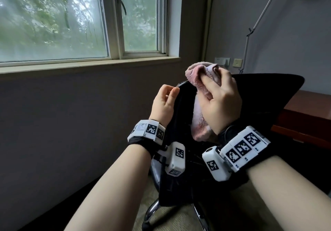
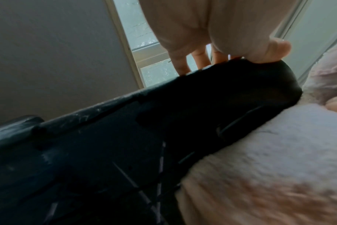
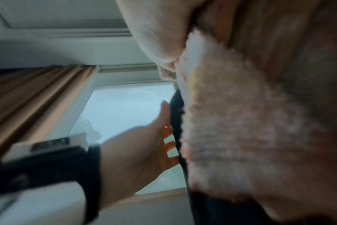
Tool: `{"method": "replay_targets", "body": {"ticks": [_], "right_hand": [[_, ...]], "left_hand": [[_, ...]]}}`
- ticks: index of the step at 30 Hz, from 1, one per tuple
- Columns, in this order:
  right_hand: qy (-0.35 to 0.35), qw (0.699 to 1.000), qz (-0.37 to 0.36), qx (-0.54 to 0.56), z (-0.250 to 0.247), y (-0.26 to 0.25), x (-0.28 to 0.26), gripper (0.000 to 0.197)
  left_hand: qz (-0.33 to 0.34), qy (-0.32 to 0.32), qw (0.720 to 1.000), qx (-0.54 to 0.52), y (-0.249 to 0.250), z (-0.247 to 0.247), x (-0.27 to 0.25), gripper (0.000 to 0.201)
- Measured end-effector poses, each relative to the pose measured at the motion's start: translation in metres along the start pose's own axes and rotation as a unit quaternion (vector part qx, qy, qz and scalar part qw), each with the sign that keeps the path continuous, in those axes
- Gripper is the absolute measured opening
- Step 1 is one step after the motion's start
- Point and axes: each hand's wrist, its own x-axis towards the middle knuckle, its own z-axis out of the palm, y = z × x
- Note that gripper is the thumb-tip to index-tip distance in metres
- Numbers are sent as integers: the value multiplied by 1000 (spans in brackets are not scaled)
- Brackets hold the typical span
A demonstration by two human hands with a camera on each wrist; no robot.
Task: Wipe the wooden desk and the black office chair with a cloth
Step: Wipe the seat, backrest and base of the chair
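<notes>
Evidently the chair is the step in hand. In the head view, at centre frame, the right hand (image 1: 221, 103) has its fingers curled into a bunched pink terry cloth (image 1: 200, 94) and presses it against the upper edge of the black fabric-covered office chair back (image 1: 265, 94), with the cloth's tail hanging down the dark surface. Just left of it, the left hand (image 1: 164, 101) rests thumb and fingers on the chair's top corner, most likely to steady the back so the wiping pressure does not swing it. A reddish-brown wooden desk (image 1: 308, 108) sits at the right edge, behind the chair. A large window (image 1: 80, 19) fills the upper left above a grey wall; the thin metal arm of a lamp (image 1: 259, 19) crosses the upper right, and chrome chair legs (image 1: 152, 211) stand on carpet at the bottom.

From the left wrist view, the thumb and fingertips (image 2: 183, 67) perch on the chair's rim at upper centre, gripping lightly rather than clamping; the cloth fills the lower right.

Seen in the right wrist view, which is blurred, the cloth spreads across the right half under the palm; tan curtains (image 3: 38, 94) hang at left.
</notes>
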Motion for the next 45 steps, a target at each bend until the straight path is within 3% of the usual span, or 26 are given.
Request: {"method": "replay_targets", "body": {"ticks": [4, 8, 14, 19, 23, 25, 30, 35, 45], "right_hand": [[1, 999, -48, -5, 16, 9, -21, 22], [-26, 999, -47, 8, 22, 15, -40, 19], [-181, 983, -31, -11, 28, 25, -88, 27], [-270, 962, 27, -6, 20, 19, -86, 16], [-396, 916, 55, -37, 5, 16, -75, 25], [-371, 925, 82, -13, -6, 16, -74, 26], [-197, 976, 87, 38, -25, 11, -53, 23], [-58, 995, 79, 29, -23, 6, -6, 28], [-54, 995, 82, 2, 3, 7, 6, 18]], "left_hand": [[16, 19, 999, -21, -8, 3, 2, 25], [13, 36, 999, -27, -9, 7, 5, 24], [6, 47, 999, -24, -8, 6, 2, 20], [3, 49, 999, -5, -5, 3, 3, 17], [-7, 53, 998, 16, -8, 0, 2, 16], [-14, 58, 998, 20, -10, -2, 3, 17], [-12, 76, 997, 29, -16, -8, 5, 18], [-14, 81, 996, 41, -21, -15, 8, 19], [-22, 111, 993, 7, -27, -11, 11, 17]]}}
